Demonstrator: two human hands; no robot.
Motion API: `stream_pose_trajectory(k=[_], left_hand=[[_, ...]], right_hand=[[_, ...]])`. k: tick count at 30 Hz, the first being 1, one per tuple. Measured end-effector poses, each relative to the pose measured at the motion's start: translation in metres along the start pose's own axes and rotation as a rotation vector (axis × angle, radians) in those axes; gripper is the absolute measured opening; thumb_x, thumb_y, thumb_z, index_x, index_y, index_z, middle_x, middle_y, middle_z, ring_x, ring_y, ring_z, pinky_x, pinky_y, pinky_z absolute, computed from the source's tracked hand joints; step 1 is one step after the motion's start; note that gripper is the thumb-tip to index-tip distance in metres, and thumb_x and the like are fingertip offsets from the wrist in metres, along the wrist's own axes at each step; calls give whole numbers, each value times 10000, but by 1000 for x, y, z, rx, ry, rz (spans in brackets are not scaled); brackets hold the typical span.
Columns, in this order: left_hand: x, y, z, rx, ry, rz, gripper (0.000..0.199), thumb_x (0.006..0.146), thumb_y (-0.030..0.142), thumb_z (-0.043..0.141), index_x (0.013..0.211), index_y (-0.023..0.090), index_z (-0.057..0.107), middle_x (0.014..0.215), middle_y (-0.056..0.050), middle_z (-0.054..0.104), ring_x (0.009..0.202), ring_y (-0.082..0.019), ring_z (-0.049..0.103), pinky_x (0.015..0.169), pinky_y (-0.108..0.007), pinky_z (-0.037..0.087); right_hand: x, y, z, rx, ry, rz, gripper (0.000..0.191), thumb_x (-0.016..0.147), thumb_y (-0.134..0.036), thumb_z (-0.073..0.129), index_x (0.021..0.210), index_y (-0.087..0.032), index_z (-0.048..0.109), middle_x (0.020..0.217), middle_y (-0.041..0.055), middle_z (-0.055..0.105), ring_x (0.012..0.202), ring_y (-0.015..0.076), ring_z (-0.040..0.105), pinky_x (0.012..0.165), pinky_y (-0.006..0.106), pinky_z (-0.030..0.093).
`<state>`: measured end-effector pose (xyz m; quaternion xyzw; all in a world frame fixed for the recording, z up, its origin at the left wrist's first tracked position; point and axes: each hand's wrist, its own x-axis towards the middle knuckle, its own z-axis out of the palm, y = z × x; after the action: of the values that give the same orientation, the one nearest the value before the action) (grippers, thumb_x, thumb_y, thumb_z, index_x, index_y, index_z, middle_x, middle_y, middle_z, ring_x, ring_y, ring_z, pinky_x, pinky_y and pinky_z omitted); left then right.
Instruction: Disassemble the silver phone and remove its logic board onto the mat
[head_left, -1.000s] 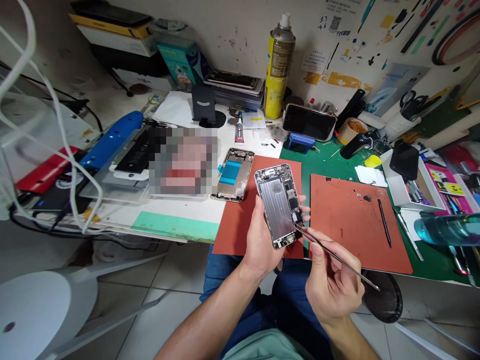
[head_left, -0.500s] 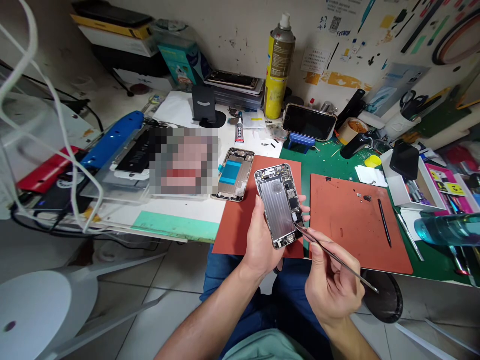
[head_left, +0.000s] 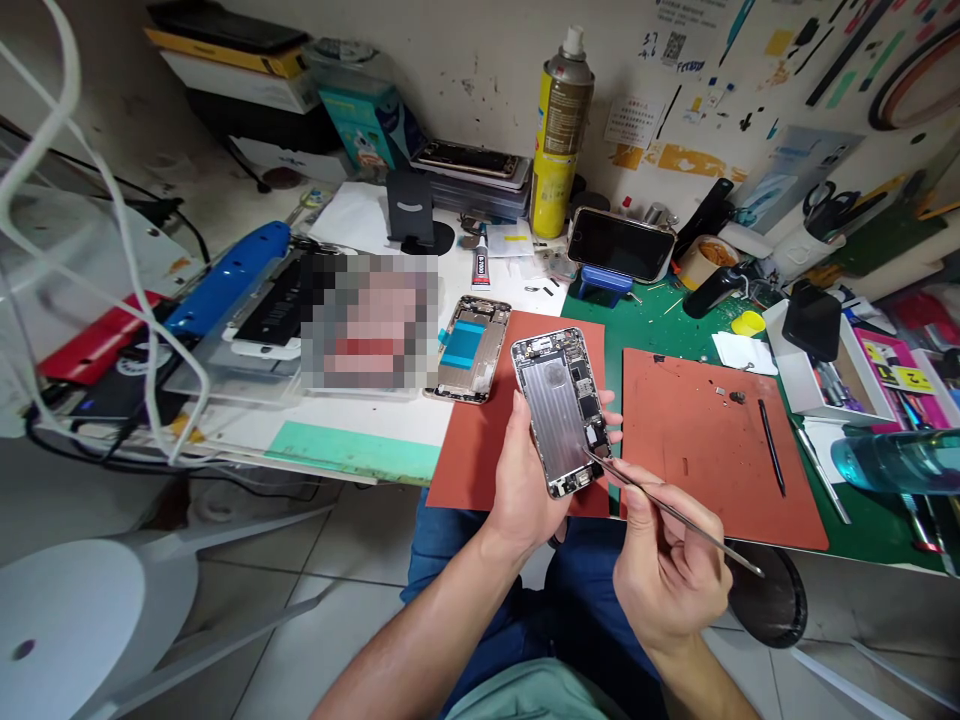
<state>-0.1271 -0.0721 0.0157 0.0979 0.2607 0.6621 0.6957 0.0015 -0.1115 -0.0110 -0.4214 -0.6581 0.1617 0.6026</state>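
Held tilted above a red-brown mat (head_left: 469, 460) is an opened phone housing (head_left: 556, 410), silvery inside, with a dark circuit board along its right side. My left hand (head_left: 525, 480) is closed around it, thumb on the left edge and fingertips showing past the right edge. Between the thumb and fingers of my right hand (head_left: 667, 560) is a pair of metal tweezers (head_left: 675, 512). Their tips touch or hover at the lower right inside the housing; I cannot tell whether they grip a part. A second phone housing (head_left: 471, 350) with blue tape lies just left on the table.
Another red-brown mat (head_left: 697, 440) carries tiny parts and a black pen-like tool (head_left: 771, 447). Behind stand a phone on a blue holder (head_left: 621, 245) and a yellow spray can (head_left: 561, 140). A bluish bottle (head_left: 892, 460) lies right; white cables (head_left: 142, 250) hang left.
The tweezer tips have shifted very slightly at the housing's lower right. Both hands keep their hold; the whole view has moved only a little.
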Motion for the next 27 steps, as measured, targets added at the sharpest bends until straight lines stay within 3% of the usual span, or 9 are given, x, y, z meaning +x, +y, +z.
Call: stream_pose_trajectory(k=[8, 19, 23, 27], left_hand=[[0, -1, -2, -1, -24, 8, 714, 1065, 724, 391, 1268, 149, 764, 1258, -167, 794, 1064, -295, 790, 919, -404, 637], [0, 2, -1, 24, 13, -12, 719, 1051, 729, 422, 1273, 140, 768, 1290, -186, 784, 1036, -310, 800, 851, -404, 648], [1, 4, 3, 41, 103, 37, 645, 1047, 701, 479, 1261, 168, 771, 1268, -161, 799, 1017, -282, 810, 904, -399, 661], [3, 4, 8, 74, 162, 65, 632, 1033, 700, 501, 1263, 175, 768, 1230, -168, 811, 999, -297, 816, 884, -415, 678]], right_hand=[[1, -3, 1, 106, 20, 128, 321, 966, 7, 694, 1218, -188, 656, 1160, 71, 841, 971, 243, 852, 892, 443, 748], [2, -6, 2, 100, 40, 147, 281, 996, -34, 674, 1221, -199, 647, 1156, 84, 842, 975, 245, 851, 878, 435, 747], [21, -8, -15, 45, 156, 169, 196, 1010, -77, 682, 1161, -197, 649, 1093, 74, 850, 951, 232, 853, 853, 407, 746], [55, 17, -53, -95, 315, 283, 118, 1006, -236, 752, 1081, -170, 689, 980, 70, 846, 835, 217, 852, 796, 350, 736]])
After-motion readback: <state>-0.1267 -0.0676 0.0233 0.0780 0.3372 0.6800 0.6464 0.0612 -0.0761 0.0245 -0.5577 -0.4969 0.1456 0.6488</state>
